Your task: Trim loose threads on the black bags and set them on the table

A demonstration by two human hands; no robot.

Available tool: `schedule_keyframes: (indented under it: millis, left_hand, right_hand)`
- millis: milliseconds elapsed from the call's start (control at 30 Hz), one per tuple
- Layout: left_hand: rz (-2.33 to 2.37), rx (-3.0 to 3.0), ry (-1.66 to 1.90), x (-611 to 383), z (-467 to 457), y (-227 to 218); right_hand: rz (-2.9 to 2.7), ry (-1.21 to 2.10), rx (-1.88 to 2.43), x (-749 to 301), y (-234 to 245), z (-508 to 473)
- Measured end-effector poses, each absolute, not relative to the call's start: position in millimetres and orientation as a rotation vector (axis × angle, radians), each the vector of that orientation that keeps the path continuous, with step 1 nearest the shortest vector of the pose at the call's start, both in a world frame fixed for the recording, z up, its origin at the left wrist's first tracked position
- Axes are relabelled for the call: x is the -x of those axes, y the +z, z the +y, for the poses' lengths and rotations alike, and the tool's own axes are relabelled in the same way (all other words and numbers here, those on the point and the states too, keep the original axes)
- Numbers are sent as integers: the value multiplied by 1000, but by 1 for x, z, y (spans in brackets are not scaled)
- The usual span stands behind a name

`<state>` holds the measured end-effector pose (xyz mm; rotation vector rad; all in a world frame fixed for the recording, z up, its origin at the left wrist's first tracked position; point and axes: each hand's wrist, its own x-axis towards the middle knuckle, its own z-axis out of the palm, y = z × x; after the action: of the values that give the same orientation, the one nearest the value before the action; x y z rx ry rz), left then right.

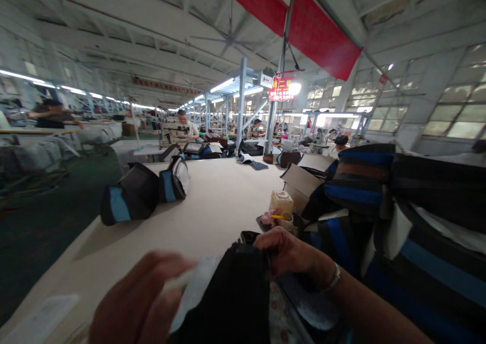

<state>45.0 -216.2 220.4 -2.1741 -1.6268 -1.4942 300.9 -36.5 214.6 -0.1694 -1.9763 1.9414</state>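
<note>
At the bottom centre of the frame, a black, soft-looking, curved-topped fabric piece (237, 283) stands before the wearer. The right hand (283, 250), wearing a pale bracelet (334, 277), has its grip clamped on the piece's upper right edge. At lower left, the left hand (136, 293) is motion-blurred beside a thin white sheet (195, 286); whether its grip is closed cannot be told. Black-and-blue bags (359, 195) pile up at right on the cream tabletop (224, 192).
</note>
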Motion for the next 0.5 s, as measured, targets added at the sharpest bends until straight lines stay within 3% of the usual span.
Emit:
schedule_keyframes:
  millis: [67,133,267,433,500]
  left_hand:
    - [-1867,2161,-1762,-39,-189,223]
    - [-2025,2506,-1848,-46,-160,217]
    - [-1869,3194,-1984,-78,-131,190]
    - [-1723,3343,-1985,-83,-131,195]
    - [-1674,3452,-1814,-80,-130,208]
  right_hand:
    - [-2138,1982,158,-301,203,-47]
    - [-2177,2022,165,-300,198,-56]
    - [-2037,2086,203,-304,203,-62]
    - [-1993,1999,380,-331,214,-48]
    - [-2001,2000,419,-344,213,-38]
